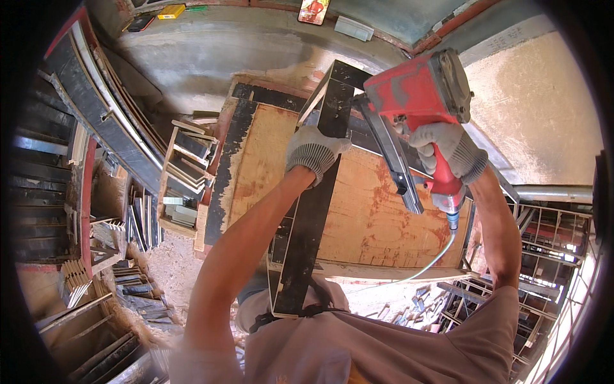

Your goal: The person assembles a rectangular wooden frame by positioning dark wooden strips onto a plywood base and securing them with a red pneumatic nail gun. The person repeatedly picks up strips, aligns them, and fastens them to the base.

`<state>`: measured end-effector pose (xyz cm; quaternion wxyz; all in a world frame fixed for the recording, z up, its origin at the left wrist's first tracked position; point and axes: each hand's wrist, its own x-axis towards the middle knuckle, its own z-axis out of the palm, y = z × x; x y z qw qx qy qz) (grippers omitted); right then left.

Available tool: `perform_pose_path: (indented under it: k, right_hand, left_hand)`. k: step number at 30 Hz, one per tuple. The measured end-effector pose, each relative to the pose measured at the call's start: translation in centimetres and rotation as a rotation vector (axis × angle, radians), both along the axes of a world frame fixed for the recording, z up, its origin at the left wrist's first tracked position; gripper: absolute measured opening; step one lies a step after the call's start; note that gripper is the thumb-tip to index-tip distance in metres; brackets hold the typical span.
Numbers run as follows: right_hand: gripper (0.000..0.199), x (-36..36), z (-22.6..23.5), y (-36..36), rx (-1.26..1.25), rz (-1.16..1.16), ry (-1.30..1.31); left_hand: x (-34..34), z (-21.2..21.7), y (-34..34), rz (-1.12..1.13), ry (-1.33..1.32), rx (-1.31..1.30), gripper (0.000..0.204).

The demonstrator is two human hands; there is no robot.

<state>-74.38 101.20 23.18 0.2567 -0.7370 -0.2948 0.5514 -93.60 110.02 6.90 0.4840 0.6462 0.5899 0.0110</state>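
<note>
My gloved left hand [313, 150] is closed around a long, narrow black board frame [314, 221], which runs from close to my waist toward the far side of the bench. Wrapped around the grip of a red pneumatic nail gun [412, 93] is my gloved right hand [451, 150]. The gun is raised at the frame's right, its nose close to the far part of the board and its dark magazine slanting down. A pale air hose [441, 256] trails from its handle. Beneath the frame lies the plywood-topped bench [377, 221] with dark edging.
At the left, long curved dark panels [112, 118] lean beside a small wooden rack [182, 176]. Wood offcuts [144, 294] litter the floor. A metal rack [537, 256] stands at the right. A yellow box [171, 11] and a pale block [354, 29] sit on the far ledge.
</note>
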Motion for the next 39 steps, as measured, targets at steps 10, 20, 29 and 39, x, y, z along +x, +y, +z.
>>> perform_pose_path:
  k: [10, 20, 29, 39]
  right_hand:
    - [0.013, 1.8, -0.2, 1.8, 0.073, 0.043, -0.018]
    - [0.008, 4.2, -2.0, 3.3, 0.144, 0.025, -0.121]
    - [0.009, 4.3, -2.8, 0.8, 0.05, -0.076, -0.011]
    - [0.019, 0.6, -11.8, -33.0, 0.293, -0.158, -0.192]
  left_hand:
    - [0.2, -1.6, -0.4, 0.045, -0.06, 0.191, 0.07]
    - [0.3, -0.9, -0.3, 0.005, -0.026, 0.104, 0.075]
    - [-0.2, -0.9, -0.6, 0.025, -0.064, 0.13, 0.072]
    - [0.2, -1.2, -0.9, 0.011, -0.302, 0.133, 0.092]
